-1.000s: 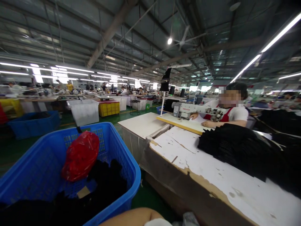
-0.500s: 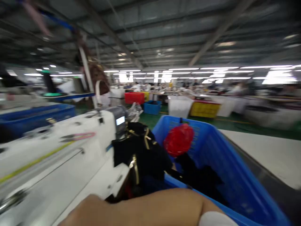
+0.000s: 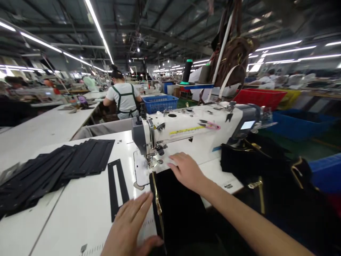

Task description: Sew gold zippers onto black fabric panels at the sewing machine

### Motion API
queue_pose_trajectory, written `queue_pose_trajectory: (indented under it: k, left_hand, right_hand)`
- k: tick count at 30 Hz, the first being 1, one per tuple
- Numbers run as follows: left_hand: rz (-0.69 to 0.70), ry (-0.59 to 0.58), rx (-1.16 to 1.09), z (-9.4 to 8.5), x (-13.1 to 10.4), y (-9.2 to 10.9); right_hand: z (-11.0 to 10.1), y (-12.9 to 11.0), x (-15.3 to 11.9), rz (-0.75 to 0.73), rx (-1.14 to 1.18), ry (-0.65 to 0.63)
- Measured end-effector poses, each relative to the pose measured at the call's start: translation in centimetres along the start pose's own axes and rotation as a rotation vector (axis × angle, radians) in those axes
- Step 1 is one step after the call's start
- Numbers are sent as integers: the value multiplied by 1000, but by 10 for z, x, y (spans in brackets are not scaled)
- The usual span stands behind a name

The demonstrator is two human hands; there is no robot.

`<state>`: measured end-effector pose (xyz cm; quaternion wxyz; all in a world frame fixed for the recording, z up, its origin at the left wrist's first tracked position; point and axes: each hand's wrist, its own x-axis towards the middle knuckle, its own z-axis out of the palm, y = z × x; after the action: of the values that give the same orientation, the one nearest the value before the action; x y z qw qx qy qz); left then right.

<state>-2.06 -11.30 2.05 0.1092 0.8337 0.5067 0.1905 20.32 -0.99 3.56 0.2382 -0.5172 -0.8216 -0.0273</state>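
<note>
A black fabric piece with a gold zipper (image 3: 158, 205) along its left edge lies on the sewing machine table, its upper end just in front of the presser foot (image 3: 152, 161). My left hand (image 3: 130, 222) is beside the zipper with fingers stretched out and thumb apart, near the fabric's left edge. My right hand (image 3: 188, 170) rests over the fabric's upper right part, fingers extended and spread. The white sewing machine (image 3: 197, 131) stands behind both hands. Left of the fabric lies a dark frame-shaped piece (image 3: 115, 188) with a long slot.
Overlapping dark slotted pieces (image 3: 64, 167) cover the table's left side. More black fabric with gold zippers (image 3: 266, 167) hangs at the right. Pink-handled thread snips (image 3: 210, 124) lie on the machine. Behind are a person in an apron (image 3: 124, 94) and a blue crate (image 3: 161, 104).
The view has swung left from the blue bin to the machine's needle area. My right arm now reaches over the black fabric, and my left hand has come into view.
</note>
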Motion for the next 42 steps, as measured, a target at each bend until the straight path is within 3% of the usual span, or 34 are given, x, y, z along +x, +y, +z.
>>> queue_pose_trajectory:
  k: [2, 5, 8, 13, 18, 23, 28, 32, 35, 38, 40, 42]
  left_hand:
    - [47, -172, 130, -5, 28, -1]
    - [89, -381, 148, -9, 57, 0]
    - [56, -399, 172, -11, 66, -3]
    - [2, -395, 223, -13, 68, -10]
    - [-12, -443, 266, -15, 73, -6]
    - [-13, -489, 303, -17, 78, -2]
    - [0, -476, 288, -15, 79, -9]
    - [19, -459, 302, -12, 79, -13]
    - [20, -484, 329, -12, 80, -13]
    - [18, -512, 348, -13, 81, -12]
    - [8, -516, 349, -13, 81, -11]
    - [-8, -519, 343, -14, 81, -11]
  right_hand:
    - [-4, 17, -20, 192, -25, 19]
    - [4, 35, -41, 341, 4, 0]
    - [17, 40, -41, 415, 75, -2]
    - [25, 26, -10, 469, 141, 2]
    - [29, 23, 12, 386, 67, -31]
    - [21, 22, 17, 350, -45, -92]
    - [9, 6, -20, 388, -213, -82]
    - [2, 14, -57, 270, -433, -226]
    - [-14, 18, -56, 310, -533, -295]
    - [-21, -1, -38, 125, -390, -199]
    - [-12, -19, -30, -88, -185, -102]
    - [5, -31, -30, -165, -68, -115]
